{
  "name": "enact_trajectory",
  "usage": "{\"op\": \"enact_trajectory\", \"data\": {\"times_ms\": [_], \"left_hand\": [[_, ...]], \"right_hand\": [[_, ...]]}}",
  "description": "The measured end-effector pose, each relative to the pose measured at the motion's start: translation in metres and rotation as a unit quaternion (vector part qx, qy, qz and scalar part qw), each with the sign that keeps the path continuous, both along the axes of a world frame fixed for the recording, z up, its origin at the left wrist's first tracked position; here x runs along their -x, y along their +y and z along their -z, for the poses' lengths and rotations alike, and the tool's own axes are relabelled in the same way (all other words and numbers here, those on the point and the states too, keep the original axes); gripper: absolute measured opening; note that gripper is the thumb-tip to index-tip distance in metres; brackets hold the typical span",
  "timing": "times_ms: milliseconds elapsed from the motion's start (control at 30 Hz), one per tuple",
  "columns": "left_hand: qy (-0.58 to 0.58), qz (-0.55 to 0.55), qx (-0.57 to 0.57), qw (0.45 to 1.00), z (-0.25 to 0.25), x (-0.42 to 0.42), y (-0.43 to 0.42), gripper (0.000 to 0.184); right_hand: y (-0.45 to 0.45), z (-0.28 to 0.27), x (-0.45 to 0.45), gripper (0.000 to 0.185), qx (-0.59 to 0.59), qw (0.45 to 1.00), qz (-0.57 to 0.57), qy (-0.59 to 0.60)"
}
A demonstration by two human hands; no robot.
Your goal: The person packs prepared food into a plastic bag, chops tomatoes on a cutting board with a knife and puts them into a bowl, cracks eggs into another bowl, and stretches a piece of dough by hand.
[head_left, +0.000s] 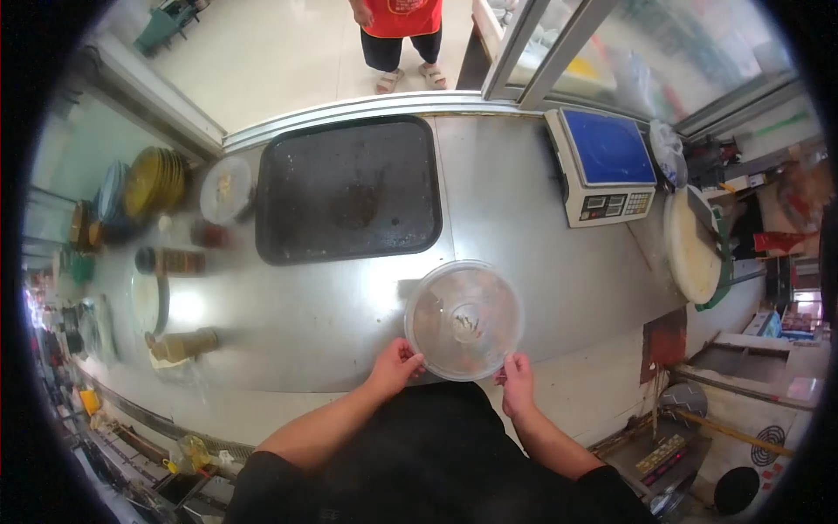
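A round takeout container with a clear plastic lid (pixel 476 301) is at the front edge of the metal counter, close to my body. Through the lid its contents look reddish-brown but blurred, and a small dark print marks the centre. My left hand (pixel 398 365) grips the rim at the lower left, thumb and fingers closed on it. At the lower right my right hand (pixel 517 382) pinches the rim the same way. Whether the container's base rests on the counter is hidden from above.
A dark tray (pixel 349 192) lies on the steel counter (pixel 515 236). Right of it are a blue-topped scale (pixel 608 148) and a round cutting board (pixel 691 244) with a cleaver. Stacked plates (pixel 155 181) and jars (pixel 175 261) stand left. A person in a red apron (pixel 401 13) stands beyond.
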State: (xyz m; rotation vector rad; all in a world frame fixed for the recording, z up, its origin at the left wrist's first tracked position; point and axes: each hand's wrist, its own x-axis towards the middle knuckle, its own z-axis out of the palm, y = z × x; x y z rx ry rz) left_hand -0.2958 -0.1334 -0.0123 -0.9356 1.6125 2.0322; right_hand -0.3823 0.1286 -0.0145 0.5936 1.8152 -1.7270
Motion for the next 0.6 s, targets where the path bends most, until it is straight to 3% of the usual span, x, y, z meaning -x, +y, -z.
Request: {"op": "enact_trajectory", "data": {"times_ms": [133,233,333,500,600], "left_hand": [[-0.005,-0.028,-0.003,1.000,-0.001,-0.003,0.008,0.024],[0.047,-0.004,0.022,0.999,0.006,-0.009,0.019,0.032],[0.023,-0.001,0.049,0.999,0.000,-0.004,0.027,0.043],[-0.041,0.067,0.152,0.985,-0.013,-0.002,0.023,0.048],[-0.029,0.051,0.169,0.984,-0.017,-0.001,0.016,0.043]], "right_hand": [[0.000,0.000,-0.025,0.017,0.027,0.999,-0.021,-0.021],[-0.009,-0.001,-0.036,0.017,0.027,0.995,-0.097,-0.028],[-0.020,-0.006,-0.031,0.019,0.059,0.989,-0.114,-0.069],[-0.013,-0.001,-0.022,0.018,-0.008,0.976,-0.160,-0.147],[0.016,-0.003,0.003,0.020,0.016,0.989,-0.097,-0.107]]}}
